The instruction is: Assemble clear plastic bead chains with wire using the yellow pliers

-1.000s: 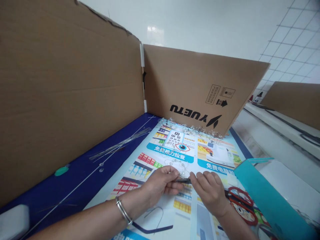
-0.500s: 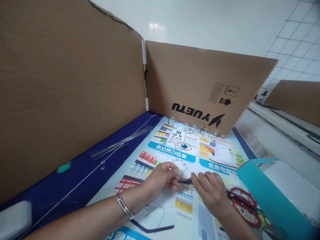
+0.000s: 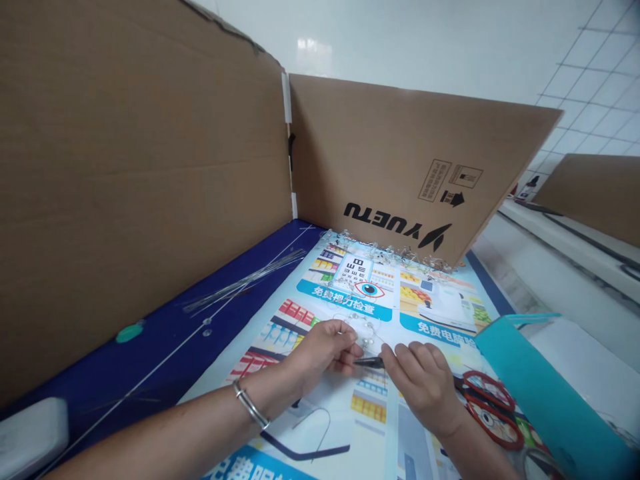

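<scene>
My left hand (image 3: 327, 350), with a silver bangle at the wrist, pinches the near edge of a clear beaded wire piece (image 3: 366, 328) over the printed sheet. My right hand (image 3: 423, 383) is closed round dark-tipped pliers (image 3: 369, 363), whose tip points left and reaches my left fingers. Whether the tip grips the wire is too small to tell. A thin bent wire (image 3: 327, 433) lies below on the printed sheet (image 3: 350, 393).
Cardboard panels (image 3: 400, 153) stand at the left and back, with wire pieces (image 3: 415, 257) along the back one. Loose straight wires (image 3: 245, 280) lie on blue cloth. Red-handled scissors (image 3: 493, 410) and a teal box (image 3: 550, 393) are at right, a white case (image 3: 33, 437) at left.
The view has shifted slightly. Both hands keep nearly the same position, with the pliers still at my left fingertips.
</scene>
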`<move>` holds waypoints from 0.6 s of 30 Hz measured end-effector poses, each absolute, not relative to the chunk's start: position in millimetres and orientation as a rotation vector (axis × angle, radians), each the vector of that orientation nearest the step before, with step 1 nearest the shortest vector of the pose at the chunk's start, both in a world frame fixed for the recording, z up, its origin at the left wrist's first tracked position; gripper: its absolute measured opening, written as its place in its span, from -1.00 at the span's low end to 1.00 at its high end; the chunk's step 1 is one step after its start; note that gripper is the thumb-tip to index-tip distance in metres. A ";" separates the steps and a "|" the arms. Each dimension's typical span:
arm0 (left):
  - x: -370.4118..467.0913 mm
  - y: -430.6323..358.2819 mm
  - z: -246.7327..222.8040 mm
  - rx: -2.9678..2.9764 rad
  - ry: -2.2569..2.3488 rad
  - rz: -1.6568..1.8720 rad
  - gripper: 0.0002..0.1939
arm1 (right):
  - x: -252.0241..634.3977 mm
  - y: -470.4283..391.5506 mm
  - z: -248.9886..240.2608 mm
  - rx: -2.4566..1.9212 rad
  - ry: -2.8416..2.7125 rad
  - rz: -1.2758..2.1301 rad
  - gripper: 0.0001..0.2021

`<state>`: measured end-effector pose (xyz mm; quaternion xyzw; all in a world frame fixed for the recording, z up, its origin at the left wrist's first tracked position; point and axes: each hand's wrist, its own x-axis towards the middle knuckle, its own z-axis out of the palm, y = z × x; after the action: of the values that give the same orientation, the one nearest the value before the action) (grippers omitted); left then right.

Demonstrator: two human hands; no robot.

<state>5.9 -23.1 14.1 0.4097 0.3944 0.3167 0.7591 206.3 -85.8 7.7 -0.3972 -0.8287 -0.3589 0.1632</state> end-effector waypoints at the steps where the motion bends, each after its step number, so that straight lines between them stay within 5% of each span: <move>1: 5.9 -23.2 13.8 0.893 0.859 0.689 -0.76 | 206.1 -86.1 8.0 -1.131 -2.367 -1.021 -0.73; 18: 5.4 -21.0 9.7 0.904 0.829 0.668 -0.77 | 205.2 -88.4 9.4 -1.137 -2.396 -0.989 -0.73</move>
<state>5.4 -21.0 9.7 0.4162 0.3815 0.3073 0.7660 205.2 -88.4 9.4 -0.3967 -0.8363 -0.3453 0.1550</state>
